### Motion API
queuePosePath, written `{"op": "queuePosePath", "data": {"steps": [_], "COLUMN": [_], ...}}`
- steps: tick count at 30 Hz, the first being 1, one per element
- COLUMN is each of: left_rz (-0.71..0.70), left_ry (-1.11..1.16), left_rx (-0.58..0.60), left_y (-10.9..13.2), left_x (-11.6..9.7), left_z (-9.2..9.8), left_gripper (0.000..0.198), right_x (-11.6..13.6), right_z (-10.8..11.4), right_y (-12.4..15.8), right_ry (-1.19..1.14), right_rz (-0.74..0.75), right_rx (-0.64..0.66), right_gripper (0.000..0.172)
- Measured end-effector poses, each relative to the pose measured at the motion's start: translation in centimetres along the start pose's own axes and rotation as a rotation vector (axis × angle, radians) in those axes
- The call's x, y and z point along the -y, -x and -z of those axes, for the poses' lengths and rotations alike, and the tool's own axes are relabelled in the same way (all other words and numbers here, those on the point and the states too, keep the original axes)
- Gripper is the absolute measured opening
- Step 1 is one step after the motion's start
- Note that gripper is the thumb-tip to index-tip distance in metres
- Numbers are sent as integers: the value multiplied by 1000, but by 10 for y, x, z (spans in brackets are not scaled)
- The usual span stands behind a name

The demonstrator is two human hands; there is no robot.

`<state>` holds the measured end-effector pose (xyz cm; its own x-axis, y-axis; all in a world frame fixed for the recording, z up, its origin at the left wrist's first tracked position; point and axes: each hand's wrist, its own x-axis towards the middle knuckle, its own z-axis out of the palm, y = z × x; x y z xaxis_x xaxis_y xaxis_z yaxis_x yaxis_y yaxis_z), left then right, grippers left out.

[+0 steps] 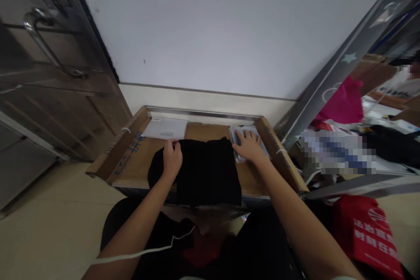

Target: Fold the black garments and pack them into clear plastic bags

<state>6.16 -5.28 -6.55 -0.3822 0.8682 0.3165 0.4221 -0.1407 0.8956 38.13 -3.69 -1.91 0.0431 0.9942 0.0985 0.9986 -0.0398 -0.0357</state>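
A folded black garment (206, 170) lies on a cardboard-covered work surface (138, 162) in front of me. My left hand (172, 157) rests on the garment's upper left corner with its fingers curled over the edge. My right hand (249, 144) lies flat, fingers spread, on a stack of clear plastic bags (236, 134) at the garment's upper right. A white sheet or bag (164, 129) lies at the back left of the surface.
A grey door with a metal handle (49, 48) stands at the left. A white wall rises behind the table. A metal frame (344, 65) runs at the right, with pink fabric (344, 103), a red bag (367, 232) and another person beyond it.
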Motion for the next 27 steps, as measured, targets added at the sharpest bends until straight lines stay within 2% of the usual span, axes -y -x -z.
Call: {"op": "queuePosePath", "data": {"steps": [4,9,11,13,16,18,20,23,25,27], "left_rz": [-11,-44,-68,-130,-193,-141,-47,89,119,105], "left_ry": [-8,-33,-47,-106,-334,-526,-649,-665,-645,-628], "left_rx": [11,6,16,18,-32,-66,-17,121,162,148], "left_y": [0,0,1,1,0,-4,-7,-12,-13,-14], "left_x": [0,2,-1,-6,-14,-14,-8,6,13,18], "left_z": [1,-2,-4,0,22,46,71,97,104,104], "left_gripper": [12,11,12,15,23,31,35,23,11,8], "right_x": [1,24,38,49,56,56,54,53,52,51], "right_z": [6,16,15,11,4,2,1,1,2,3], "right_y": [2,7,7,3,-7,-15,-22,-31,-34,-37], "right_ry": [17,-48,-144,-221,-222,-161,-108,-85,-91,-99], "right_rz": [16,185,284,356,344,314,313,318,311,302], "right_rx": [-19,-196,-190,-126,-43,-3,34,57,52,41], "right_gripper": [69,49,43,43,46,47,46,45,43,40]}}
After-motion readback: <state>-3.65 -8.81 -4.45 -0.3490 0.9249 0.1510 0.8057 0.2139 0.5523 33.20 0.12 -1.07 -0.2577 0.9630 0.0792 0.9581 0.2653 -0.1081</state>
